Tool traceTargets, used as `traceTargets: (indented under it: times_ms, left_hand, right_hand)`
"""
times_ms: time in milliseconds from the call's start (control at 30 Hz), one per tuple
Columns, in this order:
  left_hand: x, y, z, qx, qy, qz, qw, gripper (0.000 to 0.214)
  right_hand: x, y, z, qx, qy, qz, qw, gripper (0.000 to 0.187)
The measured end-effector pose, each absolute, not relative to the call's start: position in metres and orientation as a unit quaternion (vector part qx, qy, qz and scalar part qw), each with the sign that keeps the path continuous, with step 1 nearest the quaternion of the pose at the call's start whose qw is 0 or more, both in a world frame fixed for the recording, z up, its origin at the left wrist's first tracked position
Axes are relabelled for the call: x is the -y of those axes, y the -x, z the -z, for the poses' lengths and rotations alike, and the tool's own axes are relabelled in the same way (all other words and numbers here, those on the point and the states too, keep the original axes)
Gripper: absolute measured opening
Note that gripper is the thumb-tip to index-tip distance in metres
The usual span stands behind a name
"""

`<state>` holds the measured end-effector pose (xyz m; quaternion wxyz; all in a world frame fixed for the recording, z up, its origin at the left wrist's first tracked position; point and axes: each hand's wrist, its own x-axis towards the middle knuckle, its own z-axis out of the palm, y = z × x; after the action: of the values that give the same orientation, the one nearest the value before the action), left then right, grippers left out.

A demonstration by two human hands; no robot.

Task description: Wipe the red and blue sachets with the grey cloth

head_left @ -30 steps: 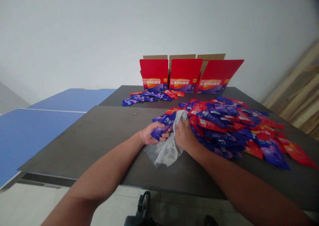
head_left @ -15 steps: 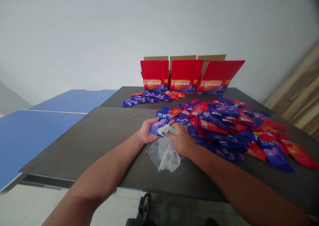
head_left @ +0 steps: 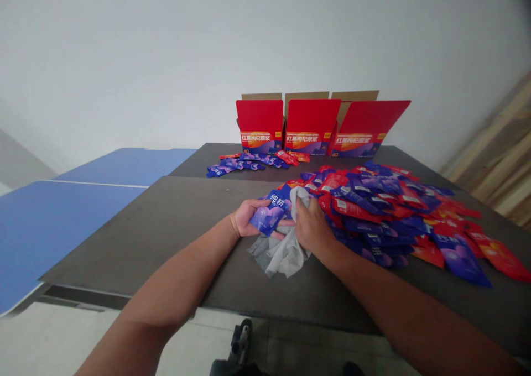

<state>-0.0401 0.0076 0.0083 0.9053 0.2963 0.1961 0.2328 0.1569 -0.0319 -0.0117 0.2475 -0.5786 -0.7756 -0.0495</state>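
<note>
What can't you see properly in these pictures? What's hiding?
All from the head camera:
Inside the cardboard boxes: their raised red flaps hide it.
The blue sachet: the left hand and the grey cloth, pressed by the right hand, cover part of it.
The lower sachets in the pile: the top ones hide them.
The small print on the sachets: too small to read.
The dark object on the floor: the bottom edge cuts it off.

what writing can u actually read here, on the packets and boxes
"纯耕" on the blue sachet in the left hand
"红黑枸杞原浆" on the front of each of the three red cartons
"40" low on the fronts of the two outer cartons
The small print on the sachets in the heap is too small to read
</note>
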Motion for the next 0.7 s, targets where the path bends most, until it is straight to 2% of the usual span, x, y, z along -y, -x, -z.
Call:
traceTargets:
  times_ms: [100,200,400,600,700]
  left_hand:
    - [-0.009,0.042,-0.014,-0.178,-0.284,-0.265,0.904,0.048]
    - [-0.012,0.042,-0.017,-0.154,-0.260,-0.351,0.886,0.047]
    - [-0.021,0.038,-0.010,-0.169,-0.248,-0.498,0.814,0.020]
    - [-0.028,0.030,-0.001,-0.255,-0.279,-0.539,0.753,0.013]
    - [-0.027,0.028,0.001,-0.257,-0.300,-0.531,0.750,0.018]
  right_hand:
    - [0.031,-0.156,0.012,0.768,0.581,0.052,0.265,0.056]
    - [0.033,-0.156,0.012,0.781,0.559,0.061,0.270,0.055]
    - [0.039,-0.154,0.011,0.807,0.512,0.076,0.283,0.049]
    - [0.040,-0.156,0.010,0.828,0.468,0.072,0.301,0.047]
    - [0.040,-0.157,0.010,0.855,0.430,0.060,0.285,0.045]
